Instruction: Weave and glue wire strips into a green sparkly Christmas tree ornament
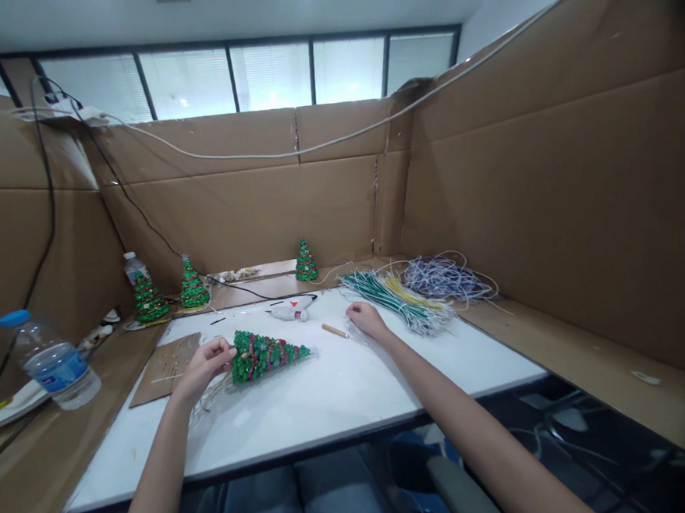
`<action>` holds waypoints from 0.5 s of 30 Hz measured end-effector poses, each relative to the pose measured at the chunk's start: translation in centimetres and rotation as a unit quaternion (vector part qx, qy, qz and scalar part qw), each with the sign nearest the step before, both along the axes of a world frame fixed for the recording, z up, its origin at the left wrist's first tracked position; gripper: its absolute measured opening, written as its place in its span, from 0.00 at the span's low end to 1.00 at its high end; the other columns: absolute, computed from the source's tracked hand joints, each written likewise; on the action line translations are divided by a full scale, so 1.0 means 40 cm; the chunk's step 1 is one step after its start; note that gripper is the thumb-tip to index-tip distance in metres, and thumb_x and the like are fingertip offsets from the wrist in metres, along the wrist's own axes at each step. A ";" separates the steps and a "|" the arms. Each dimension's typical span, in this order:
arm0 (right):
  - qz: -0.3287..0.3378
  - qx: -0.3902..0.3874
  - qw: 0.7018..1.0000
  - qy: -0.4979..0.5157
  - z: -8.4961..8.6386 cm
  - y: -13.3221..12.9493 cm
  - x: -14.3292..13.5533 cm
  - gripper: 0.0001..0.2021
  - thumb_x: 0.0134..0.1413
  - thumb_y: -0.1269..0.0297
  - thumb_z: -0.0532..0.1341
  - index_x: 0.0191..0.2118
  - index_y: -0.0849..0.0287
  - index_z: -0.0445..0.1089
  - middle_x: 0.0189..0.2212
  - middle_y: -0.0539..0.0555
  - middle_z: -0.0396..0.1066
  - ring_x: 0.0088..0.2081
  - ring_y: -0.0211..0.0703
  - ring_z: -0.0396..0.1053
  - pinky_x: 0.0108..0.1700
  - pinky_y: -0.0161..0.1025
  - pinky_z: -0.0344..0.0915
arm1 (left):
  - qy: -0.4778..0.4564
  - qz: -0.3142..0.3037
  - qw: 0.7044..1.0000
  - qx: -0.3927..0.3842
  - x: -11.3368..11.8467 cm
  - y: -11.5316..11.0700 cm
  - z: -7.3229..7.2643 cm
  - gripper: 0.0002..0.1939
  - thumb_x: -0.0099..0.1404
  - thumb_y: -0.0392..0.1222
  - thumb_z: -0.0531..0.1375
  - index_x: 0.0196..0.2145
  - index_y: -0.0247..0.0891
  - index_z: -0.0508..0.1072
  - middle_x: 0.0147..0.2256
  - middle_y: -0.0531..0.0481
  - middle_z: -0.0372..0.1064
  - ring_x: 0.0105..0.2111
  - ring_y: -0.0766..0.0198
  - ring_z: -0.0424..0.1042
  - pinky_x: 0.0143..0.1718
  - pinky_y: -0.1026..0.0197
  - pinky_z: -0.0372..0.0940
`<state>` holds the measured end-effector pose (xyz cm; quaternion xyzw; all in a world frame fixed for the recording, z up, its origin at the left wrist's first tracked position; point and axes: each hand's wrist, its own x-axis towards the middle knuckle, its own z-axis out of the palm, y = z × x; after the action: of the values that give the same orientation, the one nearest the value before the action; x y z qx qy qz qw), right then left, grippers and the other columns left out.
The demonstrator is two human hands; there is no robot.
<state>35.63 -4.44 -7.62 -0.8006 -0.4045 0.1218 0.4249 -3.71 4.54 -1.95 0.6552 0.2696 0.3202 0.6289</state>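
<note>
Boxed in by cardboard walls (240, 217), perhaps to contain small parts, around a white surface (352, 396). At the right rear, a green-and-yellow wire bundle (404, 303) beside a purplish wire tangle (443, 278), probably set there for right-side reach. Left of centre, a beaded Christmas tree (264, 356) on its side, tip rightward; cannot tell whether resting or slightly lifted. Along the back, three more beaded trees (305, 263), roughly upright, presumably parked out of the arms' way. Left hand (209, 363) in a narrow grip on the tree's base, seemingly to spare the beads. Right hand (369, 319) near the wire bundle, fingertips close together; cannot tell about anything thin between. Beyond, a glue gun (289, 314); just beside the right fingers, a wooden-handled tool (334, 330), likely for easy pickup.
</note>
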 end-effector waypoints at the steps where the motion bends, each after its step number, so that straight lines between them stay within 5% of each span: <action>1: 0.001 -0.001 1.000 -0.001 0.001 -0.001 0.000 0.14 0.60 0.60 0.58 0.49 0.62 0.67 0.47 0.56 0.68 0.43 0.44 0.69 0.44 0.45 0.69 | 0.000 0.000 1.000 0.000 0.000 0.000 0.000 0.19 0.47 0.44 0.69 0.23 0.36 0.61 0.23 0.58 0.58 0.23 0.72 0.59 0.27 0.69 0.58; 15: 0.002 -0.001 1.000 0.002 0.003 0.000 -0.001 0.14 0.60 0.60 0.58 0.49 0.62 0.66 0.47 0.56 0.68 0.43 0.43 0.69 0.44 0.45 0.69 | 0.002 0.001 1.000 0.006 -0.003 -0.004 0.001 0.19 0.48 0.46 0.69 0.23 0.36 0.61 0.23 0.58 0.58 0.24 0.72 0.60 0.28 0.68 0.59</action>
<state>35.59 -4.42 -7.51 -0.8002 -0.4053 0.1246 0.4241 -3.81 4.39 -1.91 0.6590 0.2693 0.3212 0.6245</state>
